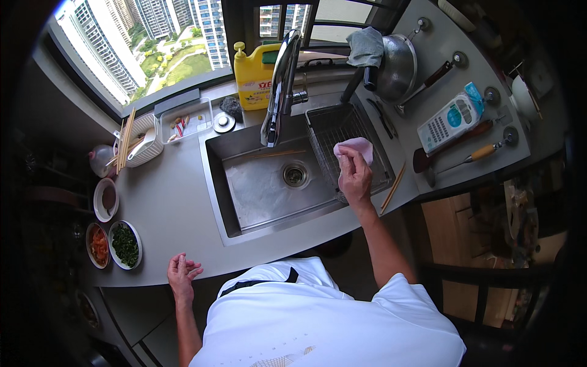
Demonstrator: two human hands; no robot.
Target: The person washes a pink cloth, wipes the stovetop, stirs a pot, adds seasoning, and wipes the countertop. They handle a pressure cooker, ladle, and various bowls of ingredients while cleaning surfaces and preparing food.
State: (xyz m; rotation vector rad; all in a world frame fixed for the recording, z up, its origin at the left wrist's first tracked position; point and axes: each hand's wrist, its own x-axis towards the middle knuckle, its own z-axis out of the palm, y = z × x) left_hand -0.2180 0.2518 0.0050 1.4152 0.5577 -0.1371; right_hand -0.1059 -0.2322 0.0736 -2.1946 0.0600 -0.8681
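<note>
My right hand (355,176) grips a pink cloth (360,147) over the wire drain basket (341,126) at the right side of the steel sink (257,192). Near the counter's front edge at the left, my left hand (183,275) is held with its fingers apart and nothing in it. The chrome faucet (279,87) rises behind the sink. A pair of chopsticks (393,188) lies on the counter just right of my right hand, and more chopsticks (275,154) lie in the sink.
Bowls of chopped greens (124,245) and red-orange pieces (98,245) stand left, near a white chopstick basket (146,142) and a clear tray (197,124). Behind are a yellow detergent jug (254,82) and a steel wool pad (230,107). A pot (396,69) and utensils, including a ladle (435,78), are at right.
</note>
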